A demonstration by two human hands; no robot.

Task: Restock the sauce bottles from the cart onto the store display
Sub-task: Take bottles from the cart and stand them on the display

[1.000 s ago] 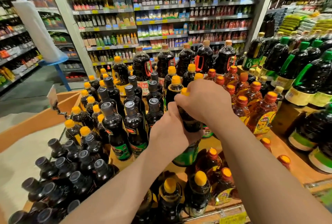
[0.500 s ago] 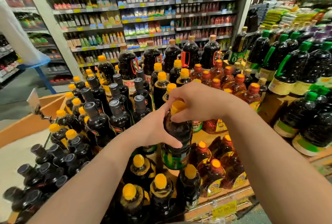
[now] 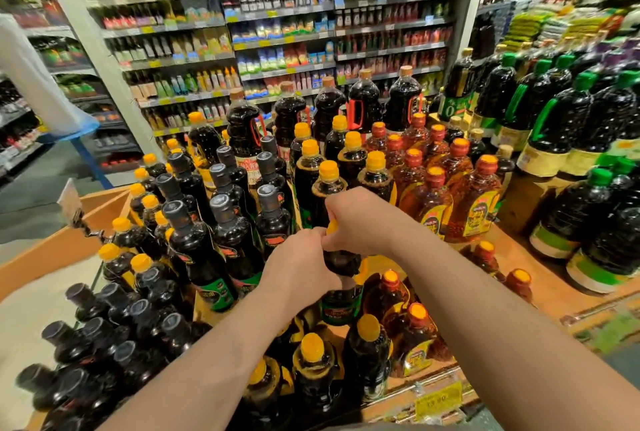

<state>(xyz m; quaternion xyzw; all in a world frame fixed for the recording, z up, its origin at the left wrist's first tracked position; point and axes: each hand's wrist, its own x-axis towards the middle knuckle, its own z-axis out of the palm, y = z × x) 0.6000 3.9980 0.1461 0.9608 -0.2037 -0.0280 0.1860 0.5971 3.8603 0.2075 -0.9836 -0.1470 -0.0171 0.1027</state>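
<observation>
A dark sauce bottle [image 3: 341, 299] with a yellow cap and green label is held upright over the wooden display [image 3: 550, 292], in the middle of the view. My left hand [image 3: 298, 268] grips its shoulder from the left. My right hand [image 3: 360, 219] wraps over its neck and cap from above. Around it stand several yellow-capped dark bottles [image 3: 329, 181], and more of them [image 3: 313, 365] sit on the lower tier in front. The cart is not in view.
Grey-capped dark bottles [image 3: 221, 226] fill the left side, orange-capped reddish bottles [image 3: 478, 198] the right. Large green-capped jugs [image 3: 571, 140] stand at far right. A yellow price tag [image 3: 438, 399] hangs on the front rail. Store shelving [image 3: 284, 39] rises behind; an aisle opens at left.
Both hands have kept hold of the bottle and it has sunk slightly toward the display. My right hand now covers the cap more fully. The camera has shifted a little.
</observation>
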